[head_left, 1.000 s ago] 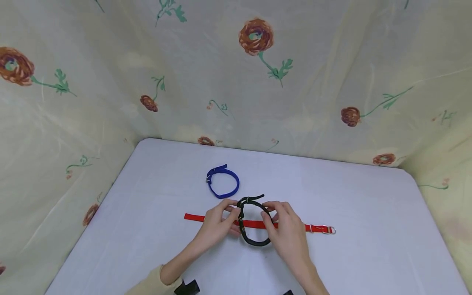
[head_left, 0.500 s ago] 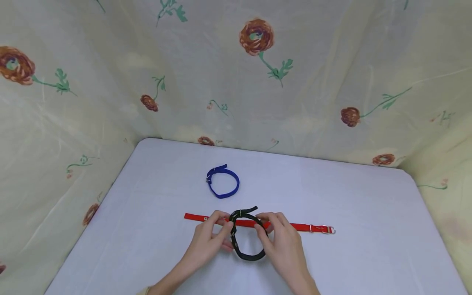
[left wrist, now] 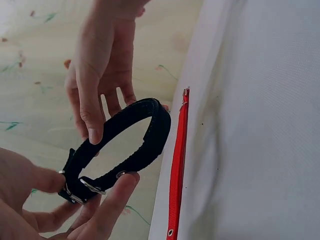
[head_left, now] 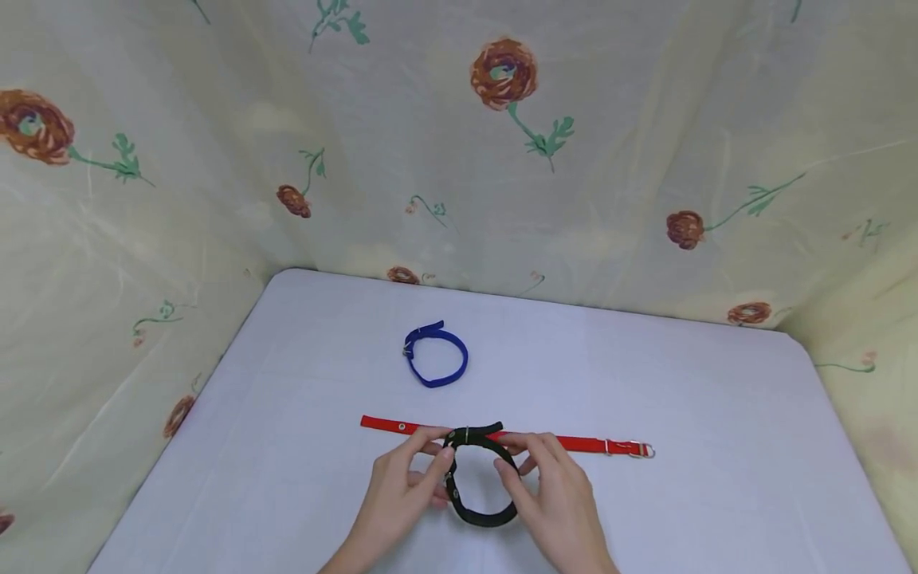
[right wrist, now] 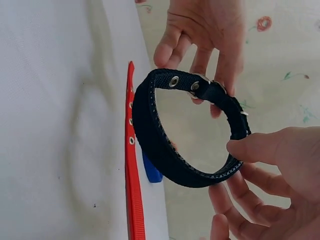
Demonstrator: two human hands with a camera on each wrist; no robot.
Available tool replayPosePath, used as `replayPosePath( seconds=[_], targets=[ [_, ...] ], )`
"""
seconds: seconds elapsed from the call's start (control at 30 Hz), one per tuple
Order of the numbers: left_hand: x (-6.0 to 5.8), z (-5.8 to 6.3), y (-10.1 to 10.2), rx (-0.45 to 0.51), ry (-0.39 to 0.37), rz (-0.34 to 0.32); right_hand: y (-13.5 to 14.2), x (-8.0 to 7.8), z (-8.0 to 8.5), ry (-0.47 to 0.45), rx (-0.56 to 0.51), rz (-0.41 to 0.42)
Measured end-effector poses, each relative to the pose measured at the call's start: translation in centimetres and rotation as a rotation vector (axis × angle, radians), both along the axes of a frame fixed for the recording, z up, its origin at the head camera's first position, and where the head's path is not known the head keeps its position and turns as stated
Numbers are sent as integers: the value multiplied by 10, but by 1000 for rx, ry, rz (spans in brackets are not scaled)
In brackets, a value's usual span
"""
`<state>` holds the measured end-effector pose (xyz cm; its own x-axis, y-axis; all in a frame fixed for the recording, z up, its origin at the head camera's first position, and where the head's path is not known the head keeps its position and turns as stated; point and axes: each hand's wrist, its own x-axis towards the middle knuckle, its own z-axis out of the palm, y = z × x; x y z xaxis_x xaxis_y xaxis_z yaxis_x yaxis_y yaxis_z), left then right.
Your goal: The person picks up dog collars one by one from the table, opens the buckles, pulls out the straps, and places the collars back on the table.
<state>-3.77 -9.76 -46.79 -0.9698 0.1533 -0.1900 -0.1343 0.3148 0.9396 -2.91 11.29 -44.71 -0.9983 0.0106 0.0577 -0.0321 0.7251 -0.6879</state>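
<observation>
A black buckled collar (head_left: 488, 520), closed into a ring with metal eyelets, is held up between both hands. My left hand (head_left: 398, 488) pinches its buckle side; in the left wrist view the thumb and fingers lie around the buckle (left wrist: 75, 196). On the opposite side of the ring, my right hand (head_left: 559, 496) pinches the band between thumb and fingers, as the right wrist view also shows. A red collar (head_left: 584, 443) lies stretched out straight on the table just beyond the hands, its middle partly hidden behind them and the black collar.
A blue collar (head_left: 448, 378), buckled into a loop, lies farther back on the white table (head_left: 681, 383). Cream cloth with printed flowers (head_left: 574, 215) hangs behind the table and along both sides.
Both hands have drawn the black collar toward the near edge of the table and slightly left. The red and blue collars have stayed in place.
</observation>
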Motion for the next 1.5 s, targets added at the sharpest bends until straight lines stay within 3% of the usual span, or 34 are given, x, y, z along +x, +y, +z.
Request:
replayPosePath(
  seconds=[0.23, 0.53, 0.8, 1.03, 1.3, 1.5],
  targets=[
    [3, 1, 3, -82, 60, -22, 4, 2, -4, 51, -18, 31],
    [4, 3, 3, -166, 87, -67, 5, -4, -1, -75, -129, 74],
    [6, 4, 6, -259, 175, -120, 8, -3, 0, -86, -170, 195],
    [8, 7, 5, -274, 166, -172, 11, -6, -2, -64, -188, 292],
    [10, 10, 6, -356, 259, -173, 10, -4, -1, -2, -145, 284],
    [10, 10, 6, -287, 276, -137, 9, -4, 2, 12, -158, 265]
  ],
)
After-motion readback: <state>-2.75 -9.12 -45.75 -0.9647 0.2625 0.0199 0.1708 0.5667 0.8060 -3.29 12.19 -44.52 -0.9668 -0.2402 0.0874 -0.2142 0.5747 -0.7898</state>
